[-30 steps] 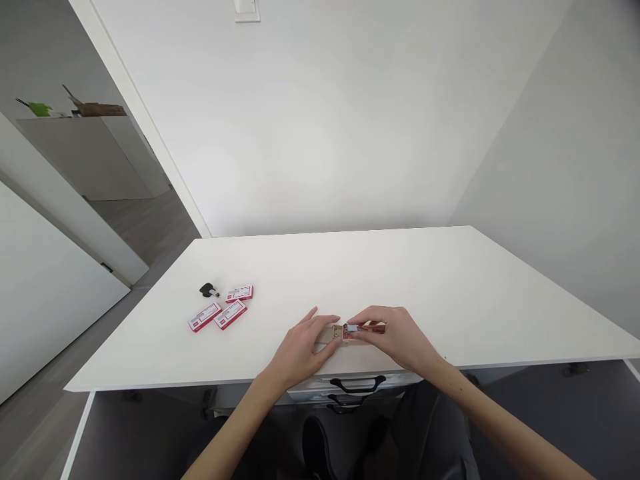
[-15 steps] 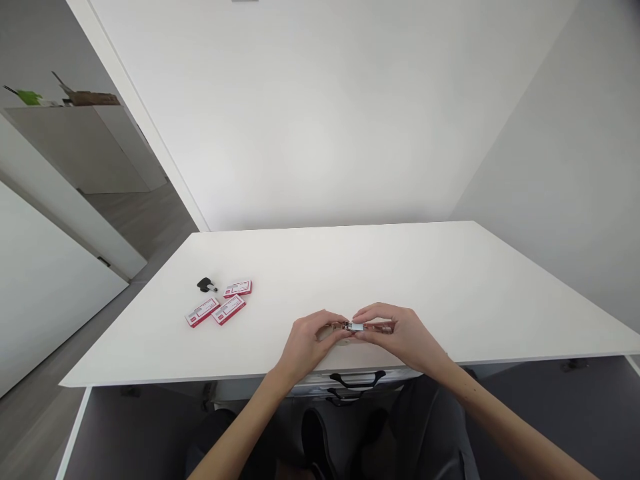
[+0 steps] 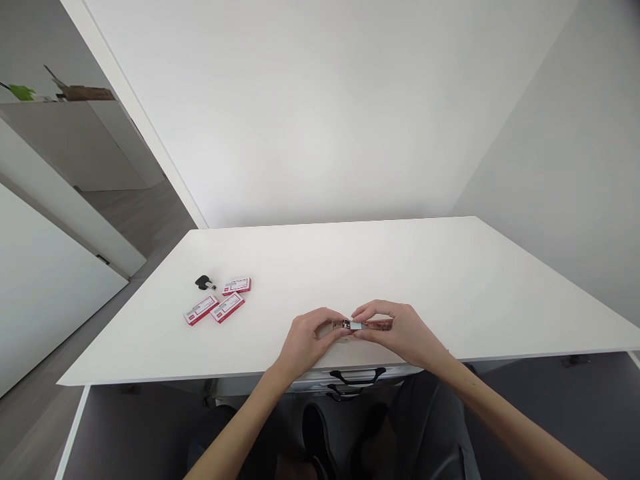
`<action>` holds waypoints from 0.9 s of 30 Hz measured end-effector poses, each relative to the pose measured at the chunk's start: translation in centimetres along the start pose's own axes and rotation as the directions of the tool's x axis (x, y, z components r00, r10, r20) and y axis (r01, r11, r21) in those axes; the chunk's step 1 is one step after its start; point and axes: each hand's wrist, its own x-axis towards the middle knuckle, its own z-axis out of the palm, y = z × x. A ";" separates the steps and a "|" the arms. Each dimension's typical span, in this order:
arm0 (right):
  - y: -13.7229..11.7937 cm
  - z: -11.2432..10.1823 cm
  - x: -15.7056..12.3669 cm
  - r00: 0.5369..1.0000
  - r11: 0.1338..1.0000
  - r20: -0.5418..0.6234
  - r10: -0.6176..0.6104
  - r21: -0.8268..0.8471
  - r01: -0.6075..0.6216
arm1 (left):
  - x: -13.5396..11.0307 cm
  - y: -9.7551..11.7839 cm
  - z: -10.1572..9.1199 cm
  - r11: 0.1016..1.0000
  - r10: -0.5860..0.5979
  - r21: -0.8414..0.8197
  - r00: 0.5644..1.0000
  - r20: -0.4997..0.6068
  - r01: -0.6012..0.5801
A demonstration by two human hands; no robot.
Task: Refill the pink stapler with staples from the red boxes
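Near the desk's front edge, both hands hold a slim rose-coloured stapler [image 3: 379, 325] lying sideways. A short bright silver piece [image 3: 355, 325], perhaps a strip of staples, shows at its middle between my fingertips. My left hand [image 3: 311, 337] pinches the left end, thumb and fingers closed around it. My right hand [image 3: 395, 330] grips the right part, with fingers on the far side and thumb on the near side. Fingers hide part of the stapler.
Three red-and-white small boxes [image 3: 228, 307] lie on the left of the white desk [image 3: 320, 260]. Beside them is a small black object with a silver end [image 3: 205, 283]. Black drawer handles [image 3: 357, 377] sit below the front edge. A white wall [image 3: 320, 120] stands behind.
The view has shifted slightly. Both hands keep their hold on the stapler, with the silver piece moved very slightly between the fingertips.
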 end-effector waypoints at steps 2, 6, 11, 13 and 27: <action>0.2 0.1 0.1 1.000 1.000 -0.001 -0.001 -0.009 0.001 | 0.0 0.0 0.0 1.000 -0.006 -0.012 1.000 0.001 0.006; 0.3 0.2 0.1 1.000 1.000 -0.015 0.009 -0.020 -0.009 | -0.1 -0.2 0.1 0.999 -0.024 -0.048 1.000 0.004 0.024; 0.0 0.3 0.1 0.999 0.999 -0.021 0.029 -0.026 -0.030 | -0.2 -0.3 0.1 0.998 -0.027 -0.052 1.000 -0.008 0.027; 0.0 0.2 0.0 0.999 0.999 -0.019 0.039 -0.029 -0.040 | -0.2 -0.2 0.1 0.999 -0.021 -0.047 1.000 -0.008 0.021; 0.1 0.3 0.0 0.997 0.997 -0.031 0.067 -0.025 -0.068 | -0.3 -0.5 0.2 0.999 -0.016 -0.050 1.000 -0.016 0.015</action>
